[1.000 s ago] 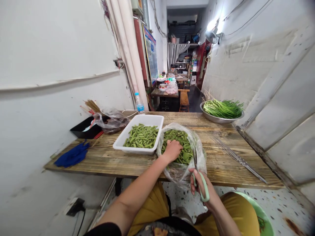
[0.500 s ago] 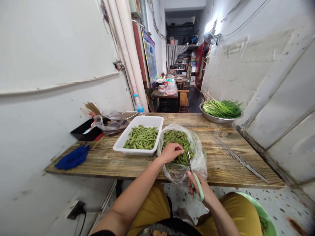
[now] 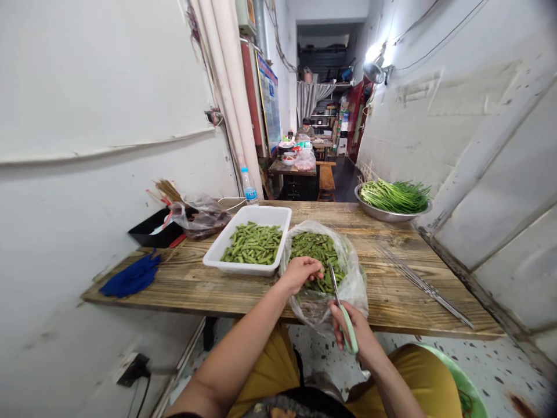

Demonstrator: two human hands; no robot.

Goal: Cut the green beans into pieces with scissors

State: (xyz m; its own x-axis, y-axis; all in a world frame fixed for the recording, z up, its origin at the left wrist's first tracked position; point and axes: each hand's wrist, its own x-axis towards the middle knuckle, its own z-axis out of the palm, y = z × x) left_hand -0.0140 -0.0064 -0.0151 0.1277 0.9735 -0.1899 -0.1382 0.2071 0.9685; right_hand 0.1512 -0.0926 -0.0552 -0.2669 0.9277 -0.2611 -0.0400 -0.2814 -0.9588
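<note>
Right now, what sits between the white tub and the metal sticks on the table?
The head view shows a plastic bag of green pods, with the left hand and scissor blades over it.

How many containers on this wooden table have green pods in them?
2: the white tray, and to its right the clear plastic bag under the left hand.

Table (image 3: 375,247): brown, dark-streaked grain. Far edge: clear bottle (image 3: 250,194), blue cap (image 3: 244,170). Far right corner: bright green stalks (image 3: 394,195), silver-grey bowl (image 3: 387,216). Near left corner: deep blue cloth (image 3: 130,277). Between far and near edges: white tray (image 3: 243,267) and whitish translucent bag (image 3: 354,277), each with green pods (image 3: 252,244). Over the near edge: scissors (image 3: 335,290), grey blades (image 3: 333,281), pale green handles (image 3: 349,331).
</note>
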